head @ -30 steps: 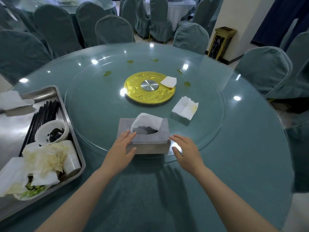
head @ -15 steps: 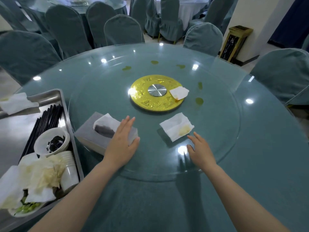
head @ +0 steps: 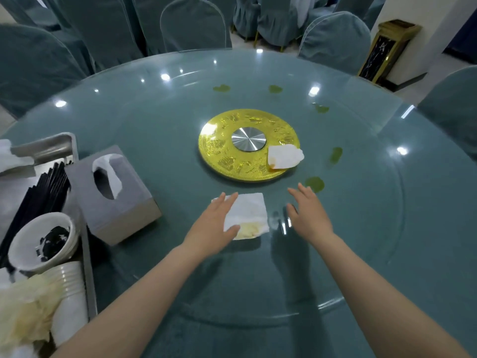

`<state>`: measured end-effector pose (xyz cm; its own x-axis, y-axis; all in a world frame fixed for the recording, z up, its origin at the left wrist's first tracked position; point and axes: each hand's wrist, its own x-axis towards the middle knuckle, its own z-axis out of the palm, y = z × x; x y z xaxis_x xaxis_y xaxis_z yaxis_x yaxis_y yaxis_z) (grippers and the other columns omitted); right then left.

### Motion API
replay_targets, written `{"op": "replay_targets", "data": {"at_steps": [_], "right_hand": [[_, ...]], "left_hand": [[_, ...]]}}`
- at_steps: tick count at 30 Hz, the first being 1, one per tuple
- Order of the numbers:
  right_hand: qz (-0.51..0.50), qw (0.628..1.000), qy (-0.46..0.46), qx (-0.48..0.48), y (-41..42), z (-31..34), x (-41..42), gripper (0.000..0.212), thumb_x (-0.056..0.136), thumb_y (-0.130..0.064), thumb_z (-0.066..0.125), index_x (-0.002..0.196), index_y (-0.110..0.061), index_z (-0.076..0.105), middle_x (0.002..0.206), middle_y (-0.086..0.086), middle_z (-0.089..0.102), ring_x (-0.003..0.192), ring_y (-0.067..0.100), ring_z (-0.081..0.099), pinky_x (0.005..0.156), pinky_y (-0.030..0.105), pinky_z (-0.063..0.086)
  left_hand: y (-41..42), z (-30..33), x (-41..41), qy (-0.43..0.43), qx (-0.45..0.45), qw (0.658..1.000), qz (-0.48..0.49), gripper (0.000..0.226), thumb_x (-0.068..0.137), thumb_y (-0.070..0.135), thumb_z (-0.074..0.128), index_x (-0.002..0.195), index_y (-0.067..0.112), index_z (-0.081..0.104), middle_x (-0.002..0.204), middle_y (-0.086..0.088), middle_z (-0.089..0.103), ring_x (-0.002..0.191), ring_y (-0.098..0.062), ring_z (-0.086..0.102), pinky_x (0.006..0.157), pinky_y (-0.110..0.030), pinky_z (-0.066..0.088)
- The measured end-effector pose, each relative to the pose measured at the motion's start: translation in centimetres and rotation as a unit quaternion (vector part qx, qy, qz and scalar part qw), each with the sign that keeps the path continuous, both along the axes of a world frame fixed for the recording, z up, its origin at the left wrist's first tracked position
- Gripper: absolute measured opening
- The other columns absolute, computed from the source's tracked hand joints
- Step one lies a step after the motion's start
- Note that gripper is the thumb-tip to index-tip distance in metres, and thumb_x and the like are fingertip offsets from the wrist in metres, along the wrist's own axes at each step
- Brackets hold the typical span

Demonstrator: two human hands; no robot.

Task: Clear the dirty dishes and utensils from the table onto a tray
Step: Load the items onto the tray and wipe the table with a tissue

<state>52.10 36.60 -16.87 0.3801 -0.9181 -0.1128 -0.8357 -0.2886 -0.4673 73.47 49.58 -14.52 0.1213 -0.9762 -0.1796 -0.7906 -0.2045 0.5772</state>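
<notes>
Glass table (head: 361, 228), stained napkin (head: 249, 215) under left hand (head: 213, 226) grip, right hand (head: 308, 213) beside

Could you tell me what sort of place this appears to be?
Most likely a restaurant banquet hall: a large round table with a glass turntable, rows of fabric-covered chairs, and a metal tray of used dishes.
</notes>
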Motion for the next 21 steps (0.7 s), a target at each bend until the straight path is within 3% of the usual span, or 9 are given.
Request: {"op": "replay_targets", "data": {"at_steps": [5,9,16,21], "right_hand": [[0.039,0.998,0.032,-0.038,-4.3,-0.7,3.8,0.049,0.1,-0.027,0.041,0.147,-0.02,0.031,0.16,0.005,0.012,0.147,0.024,0.006,0.114,0.039,0.022],[0.077,0.99,0.119,-0.027,-7.2,-1.3,6.3,0.051,0.1,-0.037,0.035,0.149,-0.03,0.023,0.16,0.015,0.002,0.147,0.032,-0.003,0.116,0.045,0.017],[0.117,0.976,0.182,-0.028,-7.6,-2.2,9.5,0.056,0.102,-0.039,0.028,0.151,-0.016,0.017,0.16,0.012,0.011,0.146,0.033,0.01,0.117,0.046,0.016],[0.147,0.971,0.186,0.006,-6.5,0.0,10.8,0.049,0.102,-0.035,0.03,0.142,-0.006,0.034,0.152,0.013,0.028,0.139,0.033,0.025,0.108,0.047,0.031]], "left_hand": [[-1.8,-2.7,0.2,-0.138,0.134,0.981,-0.027,0.09,0.083,0.063,0.053,0.151,0.041,-0.003,0.161,-0.006,-0.008,0.147,-0.032,-0.006,0.114,-0.056,0.007],[-1.8,-4.0,2.0,-0.185,0.15,0.97,-0.042,0.092,0.08,0.07,0.051,0.149,0.044,-0.003,0.158,-0.008,-0.021,0.145,-0.036,-0.016,0.114,-0.056,-0.001],[-1.8,-4.4,6.0,-0.185,0.161,0.967,-0.075,0.093,0.081,0.066,0.055,0.149,0.045,-0.005,0.158,-0.007,-0.024,0.145,-0.033,-0.019,0.115,-0.055,-0.002],[-1.8,-3.9,6.8,-0.187,0.168,0.964,-0.084,0.093,0.084,0.062,0.055,0.151,0.038,-0.005,0.159,-0.006,-0.02,0.146,-0.032,-0.015,0.116,-0.053,0.001]]}}
